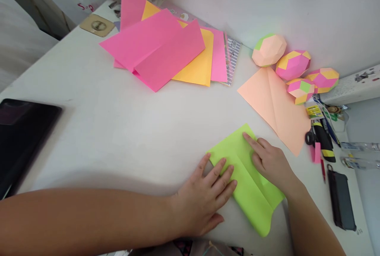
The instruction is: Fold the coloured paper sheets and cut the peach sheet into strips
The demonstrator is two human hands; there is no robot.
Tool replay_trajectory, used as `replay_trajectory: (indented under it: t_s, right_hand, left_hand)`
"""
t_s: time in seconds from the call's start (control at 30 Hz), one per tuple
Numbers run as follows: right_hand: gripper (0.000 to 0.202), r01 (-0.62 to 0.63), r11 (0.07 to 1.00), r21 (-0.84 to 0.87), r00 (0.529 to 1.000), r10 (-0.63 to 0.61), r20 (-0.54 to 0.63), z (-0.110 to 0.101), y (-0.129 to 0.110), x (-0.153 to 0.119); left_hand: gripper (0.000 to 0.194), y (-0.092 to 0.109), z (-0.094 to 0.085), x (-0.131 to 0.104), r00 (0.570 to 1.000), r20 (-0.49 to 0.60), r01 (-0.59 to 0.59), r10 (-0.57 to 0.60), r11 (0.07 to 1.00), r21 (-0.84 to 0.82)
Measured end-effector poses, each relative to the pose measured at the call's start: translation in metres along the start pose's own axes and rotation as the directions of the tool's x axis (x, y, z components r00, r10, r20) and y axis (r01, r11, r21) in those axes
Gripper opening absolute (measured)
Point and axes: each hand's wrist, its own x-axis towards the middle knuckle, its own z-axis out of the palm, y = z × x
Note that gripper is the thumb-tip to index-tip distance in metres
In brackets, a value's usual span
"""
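A lime green sheet of paper (247, 177) lies near the table's front edge, with a crease running along it and its lower edge curling up. My left hand (206, 196) rests with spread fingers on the sheet's left edge, its fingertips on the paper. On the upper right part, my right hand (268, 159) touches the paper with its index finger stretched out toward the top corner. Its other fingers are bent, and I see nothing held in them.
Creased pink sheets (166, 50) and yellow paper (204, 66) lie at the back. A peach sheet (276, 105) and faceted paper shapes (293, 64) are at the back right. Scissors (309, 137), a cutter (324, 141) and a phone (341, 198) lie right; a black device (23, 137) left.
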Motion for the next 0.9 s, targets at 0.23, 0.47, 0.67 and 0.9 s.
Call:
replay_trajectory:
  t_s: [0.23, 0.47, 0.67, 0.9]
  right_hand:
    - [0.057, 0.013, 1.000, -0.007, 1.000, -0.013, -0.017, 0.0004, -0.0001, 0.0002]
    - [0.056, 0.009, 1.000, -0.009, 1.000, -0.009, -0.018, 0.0008, -0.0001, -0.0003]
    - [0.054, 0.012, 1.000, -0.020, 1.000, -0.013, -0.026, 0.0006, -0.0009, -0.0001]
    - [0.055, -0.015, 0.999, -0.029, 1.000, 0.015, -0.001, 0.0032, -0.0013, -0.0020]
  left_hand:
    - [0.072, 0.0009, -0.0055, 0.0015, 0.998, 0.026, 0.060, -0.061, 0.997, 0.042]
    - [0.076, 0.0039, -0.0009, 0.0001, 0.996, 0.014, 0.085, -0.086, 0.992, 0.095]
    - [0.078, 0.0047, -0.0002, -0.0010, 0.997, -0.005, 0.078, -0.078, 0.990, 0.117]
    - [0.081, -0.0001, -0.0042, 0.0017, 0.994, -0.027, 0.111, -0.108, 0.974, 0.199]
